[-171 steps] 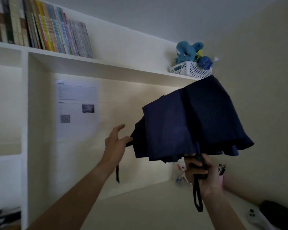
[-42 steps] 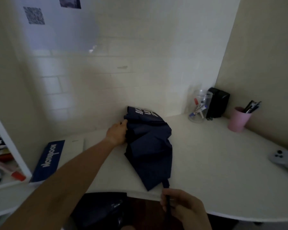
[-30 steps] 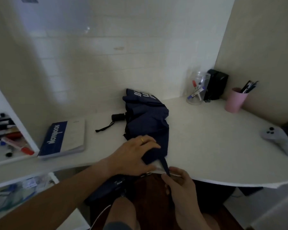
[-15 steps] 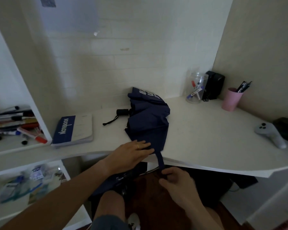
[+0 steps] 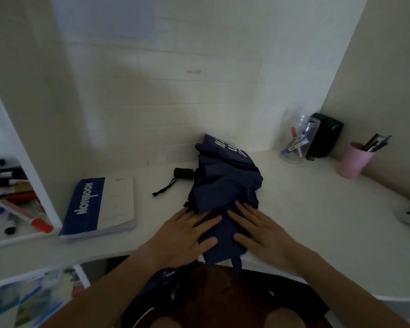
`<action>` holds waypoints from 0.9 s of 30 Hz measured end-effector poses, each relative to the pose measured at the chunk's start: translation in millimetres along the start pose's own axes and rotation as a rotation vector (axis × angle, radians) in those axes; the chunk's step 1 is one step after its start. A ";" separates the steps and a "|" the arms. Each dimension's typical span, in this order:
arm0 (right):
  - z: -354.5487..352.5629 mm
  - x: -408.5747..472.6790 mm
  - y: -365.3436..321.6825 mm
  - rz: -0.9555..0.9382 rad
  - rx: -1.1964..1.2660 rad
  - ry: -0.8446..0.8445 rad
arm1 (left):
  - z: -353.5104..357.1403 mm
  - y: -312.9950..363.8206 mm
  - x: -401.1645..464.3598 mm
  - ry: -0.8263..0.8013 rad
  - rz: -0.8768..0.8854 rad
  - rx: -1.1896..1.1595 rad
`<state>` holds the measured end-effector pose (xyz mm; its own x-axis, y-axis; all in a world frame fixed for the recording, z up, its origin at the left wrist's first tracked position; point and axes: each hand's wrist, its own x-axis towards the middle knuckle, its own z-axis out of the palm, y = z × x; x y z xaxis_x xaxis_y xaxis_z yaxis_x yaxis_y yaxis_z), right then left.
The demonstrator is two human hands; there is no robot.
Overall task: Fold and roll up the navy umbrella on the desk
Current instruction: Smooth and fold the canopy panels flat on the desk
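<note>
A: Location of the navy umbrella (image 5: 225,183)?

B: Centre of the frame, collapsed and lying on the white tabletop (image 5: 317,209), its canopy loosely bunched. Black handle (image 5: 183,173) points toward the left of the frame, wrist cord trailing on the surface. A fabric strap (image 5: 236,263) hangs over the near edge.

A: Left hand (image 5: 182,235)?

B: Flat, palm down on the near left part of the canopy. Fingers (image 5: 207,221) straight and spread, pressing cloth; nothing gripped. A ring shows on one finger.

A: Right hand (image 5: 260,230)?

B: Same posture, just beside the left, on the near right part of the fabric. Fingers straight, slightly fanned, resting on the canopy.

A: Surroundings?

B: Blue notebook (image 5: 100,207) at left centre; clear jar (image 5: 298,143) of markers and pink cup (image 5: 354,159) at upper right.
</note>
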<state>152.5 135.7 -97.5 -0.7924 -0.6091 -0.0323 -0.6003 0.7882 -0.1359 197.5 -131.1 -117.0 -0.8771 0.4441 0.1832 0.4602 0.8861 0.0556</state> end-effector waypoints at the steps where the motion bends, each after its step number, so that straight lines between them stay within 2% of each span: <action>1: 2.6 0.5 1.0 0.008 -0.025 -0.007 | -3.1 -3.0 0.0 -0.019 -0.008 0.014; 4: 4.1 -0.7 -1.5 0.003 -0.029 0.015 | -14.4 -7.7 -3.1 -0.103 -0.024 0.015; 6: -3.6 -6.0 -4.0 0.015 0.150 0.059 | -16.2 -10.2 -9.1 -0.053 -0.063 -0.044; 7: -11.0 -9.7 -5.6 0.057 0.299 0.141 | -16.2 -9.6 -12.8 0.043 -0.106 -0.091; 8: -18.4 -11.8 -5.3 0.103 0.419 0.293 | -17.2 -7.1 -14.7 0.184 -0.170 -0.138; 10: -32.3 -6.7 3.8 0.221 0.498 0.579 | -22.9 0.0 -9.3 0.459 -0.355 -0.269; 11: -40.8 -0.5 8.9 0.295 0.529 0.629 | -28.2 4.0 -2.4 0.534 -0.459 -0.377; 13: -55.9 18.0 20.6 0.430 0.639 0.555 | -39.2 9.1 16.4 0.536 -0.645 -0.581; 15: -64.3 36.8 32.9 0.489 0.810 0.423 | -47.3 9.8 35.6 0.476 -0.731 -0.770; 17: -72.6 53.5 42.0 0.515 0.938 0.396 | -51.6 9.1 51.7 0.465 -0.741 -0.928; 19: -77.1 70.6 56.6 0.561 0.937 0.455 | -52.1 8.2 60.1 0.478 -0.723 -0.993; 20: -80.4 78.2 64.1 0.564 0.929 0.431 | -50.6 8.4 60.9 0.482 -0.722 -1.035; 23: -89.0 92.1 74.6 0.461 0.926 0.229 | -45.2 9.2 56.5 0.534 -0.767 -1.119; 24: -89.9 95.1 77.6 0.435 0.867 0.251 | -45.5 9.1 53.6 0.566 -0.778 -1.134; 27: -88.5 86.7 78.3 0.375 0.771 0.510 | -51.7 12.8 48.9 0.674 -0.765 -1.179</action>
<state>27.2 152.3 -23.3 -0.9767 -0.0791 0.1993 -0.2101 0.5392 -0.8156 167.6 -104.9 -56.6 -0.8717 -0.4739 0.1250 0.0764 0.1205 0.9898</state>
